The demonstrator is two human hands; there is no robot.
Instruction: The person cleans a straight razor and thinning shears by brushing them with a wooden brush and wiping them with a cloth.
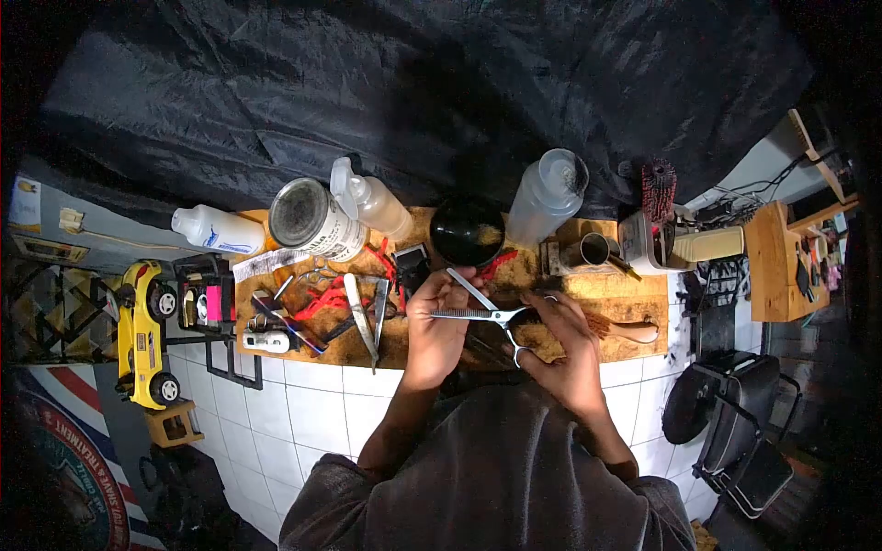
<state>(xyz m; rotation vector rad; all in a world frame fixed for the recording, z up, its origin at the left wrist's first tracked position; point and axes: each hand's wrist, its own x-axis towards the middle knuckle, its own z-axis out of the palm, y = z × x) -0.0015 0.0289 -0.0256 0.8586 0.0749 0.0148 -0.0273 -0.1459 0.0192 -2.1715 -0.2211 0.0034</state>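
Thinning scissors [497, 316] with one toothed blade are held with their blades apart, above the front of the wooden table [634, 292]. My right hand [565, 344] grips them by the finger rings. At the blade end is my left hand [439, 326], its fingers curled near the blades; what its fingertips hold, if anything, I cannot make out. Behind the scissors sits a black bowl [467, 230]. A wooden-handled brush [629, 331] lies right of my right hand. An opened razor [359, 312] rests left of my left hand.
Along the back stand a tin [312, 220], a spray bottle [377, 207] and a clear bottle [547, 197]. Red clips [331, 298] lie on the left half. A yellow toy car [142, 335] is far left, a black chair [735, 413] far right.
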